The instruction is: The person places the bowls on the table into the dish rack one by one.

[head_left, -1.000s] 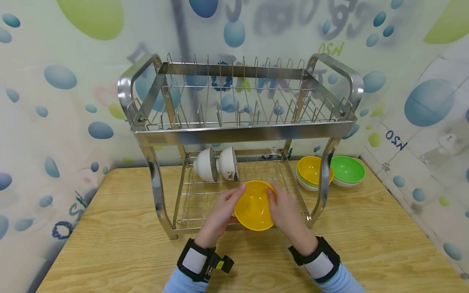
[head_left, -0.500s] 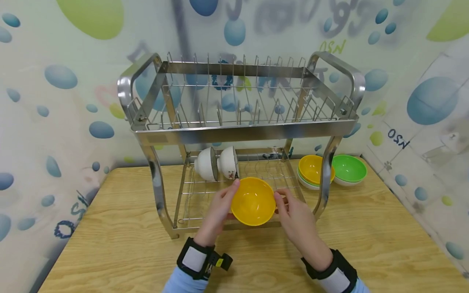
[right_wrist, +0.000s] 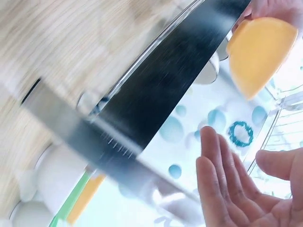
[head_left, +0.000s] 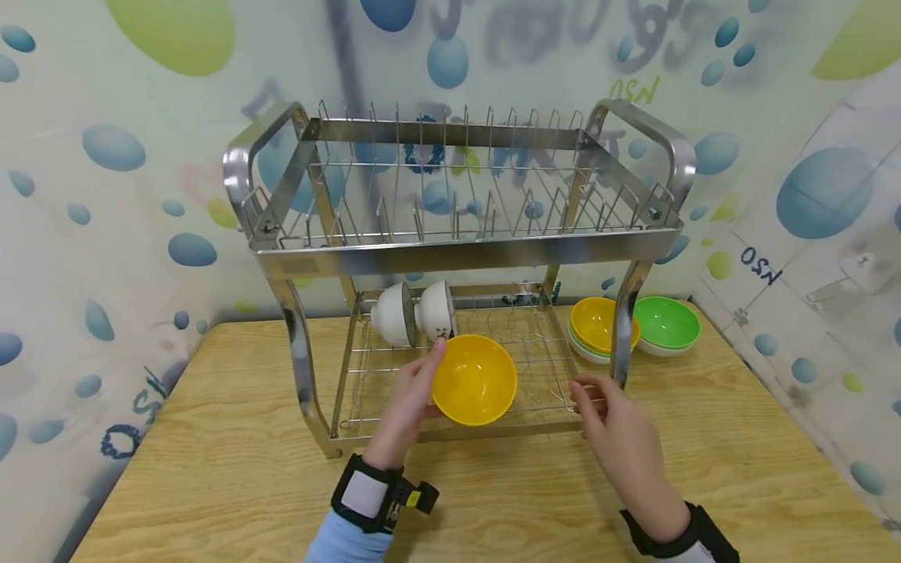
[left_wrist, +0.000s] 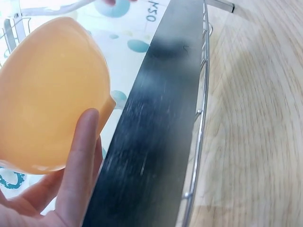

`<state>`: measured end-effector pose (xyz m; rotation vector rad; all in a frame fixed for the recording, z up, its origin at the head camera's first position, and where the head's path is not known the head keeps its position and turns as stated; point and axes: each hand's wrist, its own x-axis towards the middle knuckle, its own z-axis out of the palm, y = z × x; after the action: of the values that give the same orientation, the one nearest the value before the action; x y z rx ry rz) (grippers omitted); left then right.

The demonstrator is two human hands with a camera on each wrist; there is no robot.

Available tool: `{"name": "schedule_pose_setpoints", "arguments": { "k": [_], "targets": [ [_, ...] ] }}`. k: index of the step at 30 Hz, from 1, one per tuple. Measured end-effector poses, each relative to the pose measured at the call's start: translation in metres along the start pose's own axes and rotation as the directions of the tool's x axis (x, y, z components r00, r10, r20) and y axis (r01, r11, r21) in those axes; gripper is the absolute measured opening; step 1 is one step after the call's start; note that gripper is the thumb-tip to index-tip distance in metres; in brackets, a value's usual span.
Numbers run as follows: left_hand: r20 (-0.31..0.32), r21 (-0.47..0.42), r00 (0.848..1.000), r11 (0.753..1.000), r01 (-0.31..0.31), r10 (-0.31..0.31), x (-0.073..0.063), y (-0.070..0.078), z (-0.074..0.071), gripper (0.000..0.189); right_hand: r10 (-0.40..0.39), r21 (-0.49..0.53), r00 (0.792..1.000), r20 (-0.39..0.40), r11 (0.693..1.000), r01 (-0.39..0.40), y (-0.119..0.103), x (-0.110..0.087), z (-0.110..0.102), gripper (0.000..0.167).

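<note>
While the left hand (head_left: 409,396) grips its side, the bowl (head_left: 475,381) (yellow) tilts.

Held bowl (left_wrist: 54,94) cropped, left-wrist view

A wooden table (head_left: 507,500) bears a metal rack (head_left: 450,255) and stacked bowls (head_left: 595,324).

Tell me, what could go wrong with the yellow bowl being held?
The glossy round yellow bowl might slip, because only the left hand holds it; the right hand is apart from it. It could also bump the nearest white round bowl, tipped on its side on the lower shelf of the silver metal rack. And the right hand might knock the rack's curved front leg close by.
</note>
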<state>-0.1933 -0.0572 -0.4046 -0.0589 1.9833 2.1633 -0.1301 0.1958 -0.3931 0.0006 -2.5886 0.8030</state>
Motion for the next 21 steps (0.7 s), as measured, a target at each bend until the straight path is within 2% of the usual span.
{"name": "schedule_pose_setpoints", "arguments": {
  "k": [8,17,21],
  "targets": [
    [0.001,-0.002,1.0,1.0,-0.002,0.002,0.001,0.0,-0.004,0.075,-0.04,-0.106,0.994,-0.105,0.994,0.029,0.021,-0.002,-0.013,0.02],
    [-0.011,0.001,1.0,1.0,0.004,-0.004,0.002,0.002,-0.006,0.075,0.029,-0.187,0.998,-0.052,0.982,-0.038,0.037,0.0,-0.021,0.036],
    [-0.011,0.0,1.0,1.0,0.003,-0.003,0.002,0.001,-0.006,0.075,0.041,-0.139,0.999,-0.013,0.989,-0.042,0.042,0.002,-0.018,0.04]
  ]
}}
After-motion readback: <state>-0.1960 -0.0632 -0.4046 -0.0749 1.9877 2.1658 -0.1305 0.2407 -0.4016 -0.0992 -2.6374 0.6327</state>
